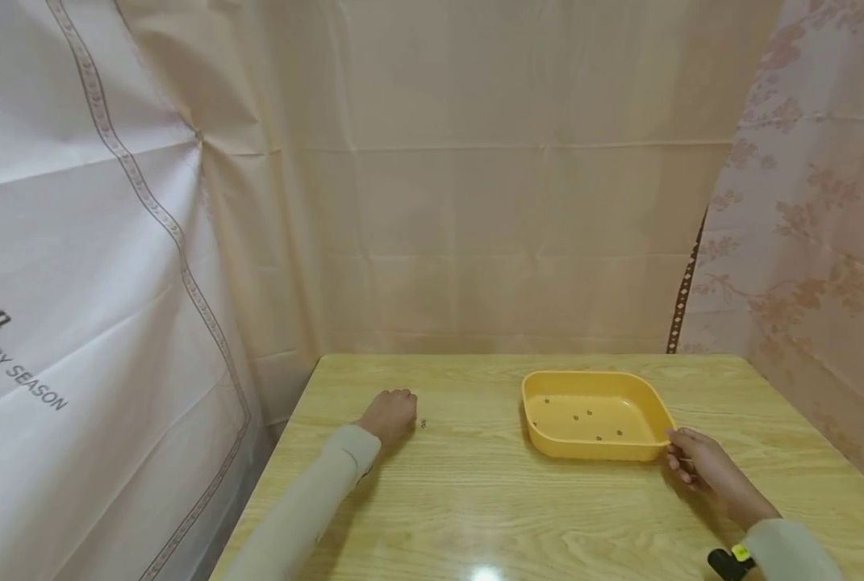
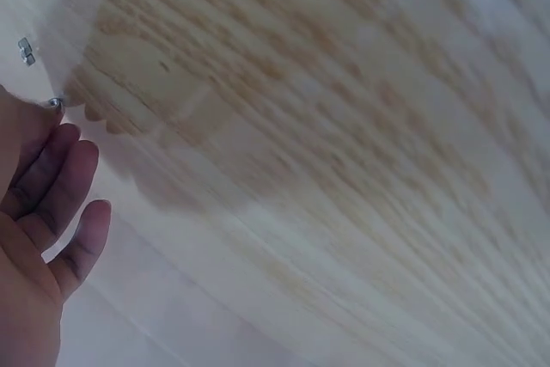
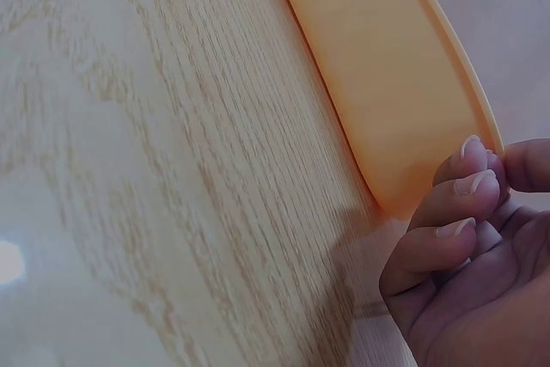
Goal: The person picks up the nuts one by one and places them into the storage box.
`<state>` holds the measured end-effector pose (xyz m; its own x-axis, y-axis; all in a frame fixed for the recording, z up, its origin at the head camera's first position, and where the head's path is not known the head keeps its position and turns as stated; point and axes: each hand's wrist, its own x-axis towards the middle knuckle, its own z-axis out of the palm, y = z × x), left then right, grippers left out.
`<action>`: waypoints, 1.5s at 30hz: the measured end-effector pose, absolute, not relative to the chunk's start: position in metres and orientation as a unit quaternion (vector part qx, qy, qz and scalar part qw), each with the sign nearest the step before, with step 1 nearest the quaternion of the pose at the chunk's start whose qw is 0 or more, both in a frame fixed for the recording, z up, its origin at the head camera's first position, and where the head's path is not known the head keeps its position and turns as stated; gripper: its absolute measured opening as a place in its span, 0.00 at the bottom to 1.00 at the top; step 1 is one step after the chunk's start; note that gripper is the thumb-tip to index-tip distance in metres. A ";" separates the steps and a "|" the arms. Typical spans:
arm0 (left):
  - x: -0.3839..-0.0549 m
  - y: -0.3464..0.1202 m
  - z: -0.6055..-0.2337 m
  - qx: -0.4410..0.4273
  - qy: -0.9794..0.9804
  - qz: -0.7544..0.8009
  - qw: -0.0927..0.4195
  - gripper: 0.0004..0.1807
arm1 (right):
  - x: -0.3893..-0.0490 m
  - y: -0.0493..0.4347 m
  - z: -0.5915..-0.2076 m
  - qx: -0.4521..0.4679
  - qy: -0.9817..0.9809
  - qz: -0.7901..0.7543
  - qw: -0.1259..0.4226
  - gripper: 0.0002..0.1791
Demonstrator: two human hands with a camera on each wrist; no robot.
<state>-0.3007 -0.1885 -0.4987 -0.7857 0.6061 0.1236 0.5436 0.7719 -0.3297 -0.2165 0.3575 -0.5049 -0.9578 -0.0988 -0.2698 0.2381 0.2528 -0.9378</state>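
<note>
Toward the left of the table, my left hand reaches down to the wood. In the left wrist view its thumb and forefinger pinch a small silvery metal nut, mostly covered by the fingertips. Just beyond lie more small metal nuts, close together, seen beside the hand in the head view too. A yellow plastic tray stands right of centre, with several small nuts scattered on its floor. My right hand holds the tray's near right corner, thumb and fingers gripping its rim.
The light wood-grain table reflects a bright spot at its front. Pale cloth hangs behind it, with printed sheets at both sides. A black device with a yellow mark sits at my right wrist.
</note>
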 end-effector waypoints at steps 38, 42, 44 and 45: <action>-0.300 -0.191 -0.494 -0.328 -0.930 0.050 0.160 0.06 | -0.216 0.357 -0.502 0.053 0.784 -0.602 0.142 0.23; -0.300 -0.192 -0.494 -0.334 -0.927 0.042 0.167 0.05 | -0.217 0.357 -0.502 0.053 0.786 -0.600 0.139 0.23; -0.300 -0.192 -0.493 -0.337 -0.926 0.035 0.165 0.04 | -0.217 0.357 -0.503 0.053 0.786 -0.600 0.139 0.23; -0.300 -0.192 -0.492 -0.340 -0.925 0.031 0.166 0.04 | -0.217 0.357 -0.503 0.054 0.785 -0.601 0.140 0.23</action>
<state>-0.2997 -0.1917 -0.4921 -0.7139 0.6387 0.2870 0.6182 0.7674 -0.1699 -0.2165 0.3573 -0.5029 -0.9553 -0.0835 -0.2835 0.2517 0.2728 -0.9286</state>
